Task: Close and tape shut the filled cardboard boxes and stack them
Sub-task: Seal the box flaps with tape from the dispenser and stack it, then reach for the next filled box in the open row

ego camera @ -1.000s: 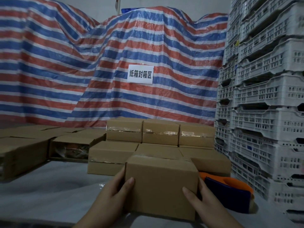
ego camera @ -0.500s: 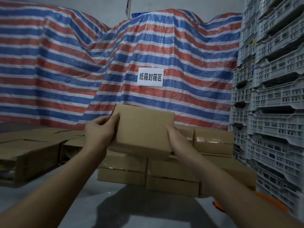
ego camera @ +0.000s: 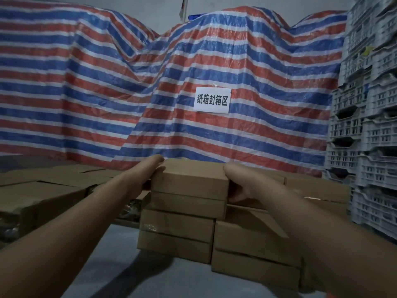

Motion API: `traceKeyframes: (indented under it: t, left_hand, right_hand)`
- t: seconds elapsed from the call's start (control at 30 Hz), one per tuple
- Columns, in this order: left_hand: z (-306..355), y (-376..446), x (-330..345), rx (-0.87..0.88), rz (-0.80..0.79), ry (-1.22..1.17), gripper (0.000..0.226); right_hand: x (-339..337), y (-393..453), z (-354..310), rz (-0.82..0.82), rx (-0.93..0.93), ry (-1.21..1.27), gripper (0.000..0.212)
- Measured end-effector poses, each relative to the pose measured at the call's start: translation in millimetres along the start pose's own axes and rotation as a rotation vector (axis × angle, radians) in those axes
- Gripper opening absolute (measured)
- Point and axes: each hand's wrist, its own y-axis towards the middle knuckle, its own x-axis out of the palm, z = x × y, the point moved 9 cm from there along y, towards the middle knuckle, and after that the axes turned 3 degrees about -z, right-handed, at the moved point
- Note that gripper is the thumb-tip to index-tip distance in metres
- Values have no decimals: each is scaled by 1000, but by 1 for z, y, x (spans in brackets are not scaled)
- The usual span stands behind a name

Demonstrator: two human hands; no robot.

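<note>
We clamp the rigid, seemingly light cardboard box [ego camera: 189, 179] by its ends atop the box stack [ego camera: 178, 231]: left hand [ego camera: 150, 168] flat-fingered, right hand [ego camera: 238, 181] curled around.

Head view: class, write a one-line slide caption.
Both hands set a cardboard box atop the stack.

At my twelve o'clock hangs a striped tarp [ego camera: 236, 61] in red, blue and white, draped in folds over bulky shapes. A white paper sign [ego camera: 212, 100] printed with black Chinese characters is stuck on it, just right of centre. At my three o'clock stands a tall stack of white perforated plastic crates [ego camera: 369, 125]. Under everything lies my grey table [ego camera: 163, 280].
</note>
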Motion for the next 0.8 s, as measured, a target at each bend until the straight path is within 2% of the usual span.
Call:
traceKeyframes:
  t: [0.13, 0.33, 0.5, 0.6, 0.7, 0.73, 0.8]
  left_hand:
    - [-18, 16, -6, -34, 17, 12, 38]
    - [-47, 24, -2, -91, 98, -75, 82]
    - [-52, 21, 2, -45, 105, -137, 87]
    - [-46, 19, -3, 22, 140, -132, 76]
    - [-34, 8, -29, 155, 297, -169, 50]
    - [-32, 3, -41, 193, 343, -163, 47]
    - [-31, -10, -64, 250, 391, -56, 45]
  right_hand:
    - [10, 9, 5, -37, 7, 57, 29]
    - [18, 18, 20, -11, -10, 126, 30]
    - [16, 15, 24, 29, 12, 117, 35]
    - [13, 15, 24, 74, 39, 76, 52]
    - [-6, 9, 10, 302, -36, 44, 56]
    - [-17, 1, 0, 429, -115, 15, 50]
    - [-32, -20, -29, 627, -402, -57, 39]
